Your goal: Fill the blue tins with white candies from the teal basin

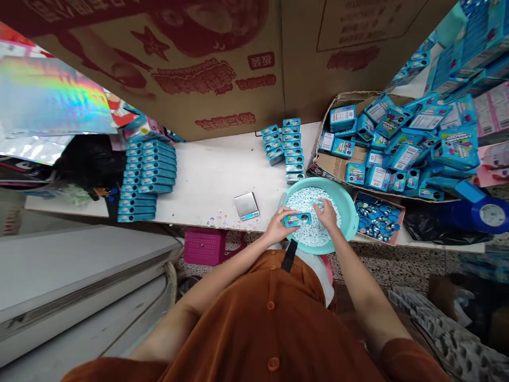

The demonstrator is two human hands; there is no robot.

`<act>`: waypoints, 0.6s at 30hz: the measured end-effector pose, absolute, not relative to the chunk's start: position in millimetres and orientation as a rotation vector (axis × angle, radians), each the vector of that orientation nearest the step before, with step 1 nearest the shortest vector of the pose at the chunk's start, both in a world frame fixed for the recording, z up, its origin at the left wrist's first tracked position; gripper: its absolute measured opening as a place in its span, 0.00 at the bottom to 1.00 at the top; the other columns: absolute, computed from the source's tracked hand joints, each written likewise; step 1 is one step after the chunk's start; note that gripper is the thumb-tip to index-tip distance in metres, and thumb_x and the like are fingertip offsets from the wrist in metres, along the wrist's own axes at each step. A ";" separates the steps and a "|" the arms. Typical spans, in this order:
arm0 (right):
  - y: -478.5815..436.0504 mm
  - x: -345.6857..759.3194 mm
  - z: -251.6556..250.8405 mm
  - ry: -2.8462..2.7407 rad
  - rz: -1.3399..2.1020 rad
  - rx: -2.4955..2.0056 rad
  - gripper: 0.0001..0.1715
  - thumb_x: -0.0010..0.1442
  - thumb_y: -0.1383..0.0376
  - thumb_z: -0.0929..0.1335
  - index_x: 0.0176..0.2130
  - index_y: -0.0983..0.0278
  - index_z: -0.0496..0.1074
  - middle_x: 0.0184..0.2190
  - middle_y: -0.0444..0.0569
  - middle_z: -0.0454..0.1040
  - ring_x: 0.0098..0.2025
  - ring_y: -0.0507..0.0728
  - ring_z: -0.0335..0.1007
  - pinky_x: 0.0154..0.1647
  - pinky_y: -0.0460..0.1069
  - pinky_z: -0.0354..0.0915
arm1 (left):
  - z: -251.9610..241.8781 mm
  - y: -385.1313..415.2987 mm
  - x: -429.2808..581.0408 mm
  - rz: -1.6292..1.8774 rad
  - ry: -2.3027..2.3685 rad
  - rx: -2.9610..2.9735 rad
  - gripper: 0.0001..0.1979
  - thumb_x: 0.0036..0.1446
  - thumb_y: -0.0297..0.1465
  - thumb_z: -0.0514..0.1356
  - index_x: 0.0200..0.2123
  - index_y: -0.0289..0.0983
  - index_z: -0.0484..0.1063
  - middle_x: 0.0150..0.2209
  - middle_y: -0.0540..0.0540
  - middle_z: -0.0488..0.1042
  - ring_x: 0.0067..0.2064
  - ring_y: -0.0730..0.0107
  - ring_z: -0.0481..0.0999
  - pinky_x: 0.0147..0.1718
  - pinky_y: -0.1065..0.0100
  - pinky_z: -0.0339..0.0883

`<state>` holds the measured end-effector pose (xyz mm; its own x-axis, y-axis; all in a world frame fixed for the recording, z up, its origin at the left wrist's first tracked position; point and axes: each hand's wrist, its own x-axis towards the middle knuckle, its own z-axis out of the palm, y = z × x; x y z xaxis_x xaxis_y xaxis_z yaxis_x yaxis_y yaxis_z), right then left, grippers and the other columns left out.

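My left hand (277,227) is closed round a small blue candy box (297,219), which lies on its side with a dark round opening near its right end. The box is held above the left part of a mint-green basin (350,212) full of small white candies (314,234). Inside the basin, my right hand (326,213) reaches down at the candies with its fingers bent together. A small pale teal piece shows at those fingertips, too small to name.
A small digital scale (246,205) lies left of the basin. Stacked blue boxes (147,172) stand farther left. To the right are a carton (338,162) of blue boxes and a tray of round blue-and-silver lids (377,218). A large cardboard box (222,101) walls off the back.
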<state>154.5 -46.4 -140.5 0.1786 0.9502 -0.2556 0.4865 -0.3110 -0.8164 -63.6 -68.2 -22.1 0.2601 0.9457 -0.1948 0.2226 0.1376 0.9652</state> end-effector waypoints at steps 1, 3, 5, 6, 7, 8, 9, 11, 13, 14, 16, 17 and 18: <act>-37.3 150.3 -148.1 -1.471 1.001 -1.853 0.19 0.52 0.55 0.67 0.43 0.62 0.70 0.45 0.53 0.70 0.46 0.59 0.65 0.52 0.56 0.59 | -21.5 -69.1 -64.2 0.762 1.234 1.360 0.20 0.46 0.30 0.67 0.45 0.41 0.73 0.41 0.45 0.68 0.47 0.66 0.69 0.50 0.60 0.62; -20.8 138.4 -161.3 -1.652 0.951 -1.799 0.21 0.55 0.57 0.66 0.47 0.63 0.68 0.47 0.56 0.68 0.52 0.61 0.61 0.57 0.56 0.54 | -20.5 -70.9 -65.0 0.732 1.280 1.373 0.19 0.47 0.30 0.67 0.45 0.41 0.73 0.41 0.45 0.67 0.47 0.66 0.69 0.50 0.61 0.62; -12.7 124.7 -170.9 -1.746 0.939 -1.778 0.22 0.56 0.58 0.64 0.49 0.65 0.67 0.48 0.58 0.67 0.54 0.62 0.59 0.58 0.56 0.52 | -20.3 -72.3 -66.3 0.709 1.324 1.364 0.19 0.46 0.29 0.67 0.45 0.41 0.73 0.41 0.46 0.67 0.47 0.66 0.69 0.50 0.62 0.62; -13.1 118.5 -173.9 -1.775 0.952 -1.773 0.22 0.57 0.58 0.64 0.49 0.65 0.67 0.48 0.58 0.67 0.54 0.62 0.58 0.58 0.56 0.52 | -20.6 -72.8 -67.2 0.700 1.341 1.360 0.20 0.46 0.29 0.67 0.45 0.41 0.73 0.41 0.46 0.67 0.47 0.66 0.69 0.50 0.62 0.62; -16.6 113.4 -175.6 -1.796 0.976 -1.770 0.21 0.58 0.57 0.63 0.49 0.64 0.67 0.48 0.57 0.67 0.54 0.62 0.59 0.58 0.56 0.53 | -21.2 -73.1 -68.3 0.697 1.357 1.358 0.20 0.47 0.30 0.66 0.45 0.42 0.73 0.41 0.46 0.67 0.47 0.67 0.69 0.50 0.62 0.63; -22.7 109.8 -175.9 -1.811 1.008 -1.769 0.21 0.58 0.57 0.63 0.49 0.63 0.67 0.48 0.56 0.67 0.53 0.62 0.59 0.57 0.56 0.53 | -21.9 -73.4 -69.3 0.701 1.372 1.357 0.20 0.47 0.30 0.66 0.45 0.42 0.72 0.41 0.46 0.67 0.46 0.67 0.69 0.49 0.63 0.63; -30.8 107.8 -174.9 -1.824 1.050 -1.764 0.21 0.59 0.57 0.62 0.49 0.62 0.68 0.48 0.56 0.68 0.53 0.62 0.60 0.56 0.55 0.54 | -22.6 -73.4 -70.2 0.706 1.385 1.356 0.20 0.47 0.30 0.66 0.46 0.42 0.72 0.41 0.47 0.67 0.46 0.67 0.69 0.49 0.63 0.63; -49.5 108.0 -170.4 -1.819 1.148 -1.756 0.20 0.59 0.56 0.62 0.48 0.61 0.69 0.48 0.54 0.69 0.51 0.61 0.62 0.55 0.54 0.56 | -24.0 -73.3 -70.8 0.719 1.404 1.358 0.20 0.46 0.31 0.66 0.46 0.42 0.72 0.41 0.47 0.67 0.46 0.68 0.69 0.49 0.63 0.64; -65.5 111.9 -164.6 -1.733 1.307 -1.762 0.18 0.57 0.56 0.63 0.44 0.60 0.71 0.47 0.52 0.70 0.50 0.61 0.63 0.54 0.54 0.57 | -24.6 -72.6 -69.5 0.730 1.406 1.364 0.20 0.47 0.31 0.66 0.45 0.42 0.72 0.42 0.47 0.67 0.46 0.68 0.69 0.49 0.64 0.64; -71.0 114.1 -162.1 -1.649 1.427 -1.773 0.16 0.56 0.56 0.64 0.41 0.59 0.72 0.45 0.51 0.71 0.50 0.60 0.63 0.53 0.53 0.57 | -24.6 -72.1 -68.2 0.738 1.401 1.366 0.20 0.47 0.30 0.66 0.45 0.42 0.72 0.42 0.47 0.67 0.46 0.68 0.69 0.49 0.64 0.63; -76.0 117.6 -158.7 -1.447 1.658 -1.807 0.12 0.51 0.55 0.68 0.34 0.58 0.74 0.40 0.48 0.74 0.47 0.61 0.65 0.49 0.52 0.59 | -24.2 -70.8 -64.9 0.764 1.389 1.369 0.19 0.47 0.30 0.66 0.45 0.42 0.72 0.42 0.47 0.67 0.46 0.68 0.69 0.49 0.64 0.64; -76.0 118.4 -157.8 -1.357 1.749 -1.823 0.11 0.48 0.54 0.70 0.30 0.58 0.74 0.36 0.47 0.75 0.45 0.61 0.67 0.47 0.52 0.60 | -24.0 -70.0 -63.2 0.776 1.381 1.371 0.19 0.47 0.30 0.66 0.45 0.41 0.72 0.42 0.47 0.67 0.46 0.68 0.69 0.49 0.64 0.64; -74.7 118.5 -157.1 -1.287 1.816 -1.833 0.12 0.46 0.53 0.71 0.27 0.58 0.73 0.32 0.47 0.75 0.43 0.61 0.68 0.45 0.51 0.60 | -23.8 -69.0 -61.7 0.789 1.371 1.375 0.19 0.47 0.30 0.66 0.45 0.41 0.72 0.42 0.47 0.67 0.46 0.68 0.69 0.49 0.64 0.64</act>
<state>118.5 -74.7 -157.1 -0.1722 0.7191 -0.6733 0.3971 -0.5748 -0.7155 -61.7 -69.0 -23.8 0.1448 0.9700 -0.1953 0.3188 0.1411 0.9373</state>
